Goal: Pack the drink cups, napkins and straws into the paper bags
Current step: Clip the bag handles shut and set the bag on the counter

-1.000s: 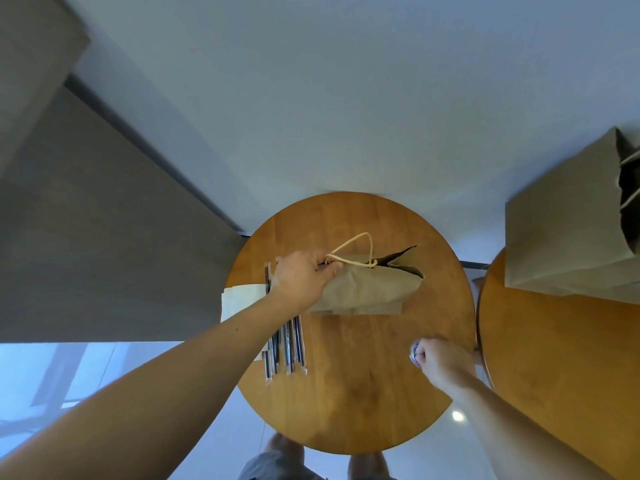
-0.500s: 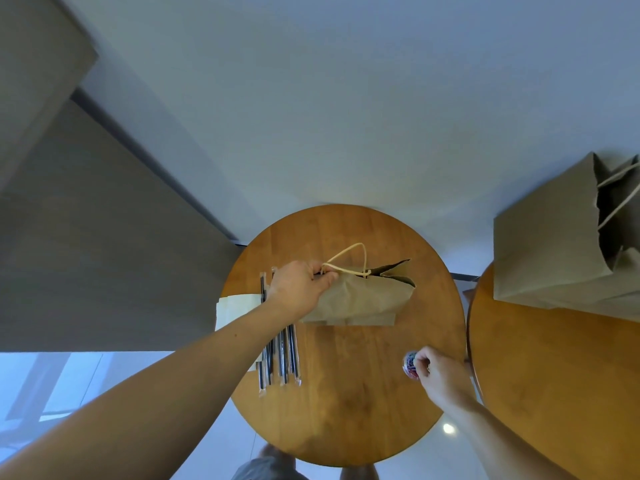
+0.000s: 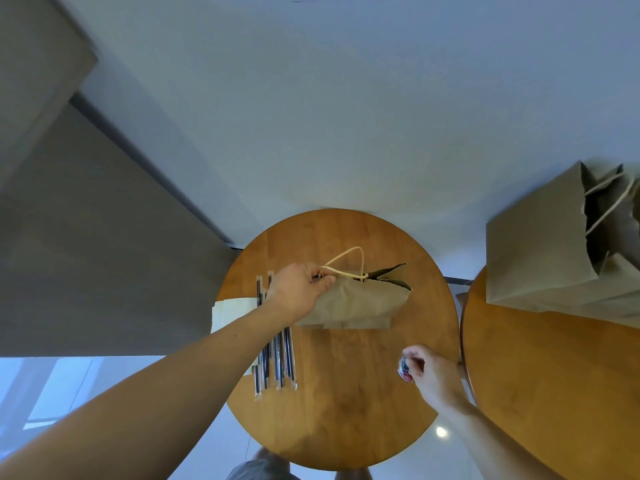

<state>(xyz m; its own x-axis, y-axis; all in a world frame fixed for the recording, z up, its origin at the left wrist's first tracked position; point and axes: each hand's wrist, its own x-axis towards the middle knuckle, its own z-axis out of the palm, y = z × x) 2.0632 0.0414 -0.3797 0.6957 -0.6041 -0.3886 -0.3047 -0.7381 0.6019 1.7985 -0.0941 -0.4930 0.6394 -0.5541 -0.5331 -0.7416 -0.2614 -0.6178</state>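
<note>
Brown paper bag (image 3: 356, 303) rests mid-counter (image 3: 346, 410), the left hand (image 3: 298, 292) curled round its top edge by the handle. The right hand (image 3: 433, 374) grips a small printed drink cup (image 3: 403, 368) near the counter's right edge. Wrapped straws (image 3: 277, 362) lie over napkins (image 3: 230, 313) on the left.
</note>
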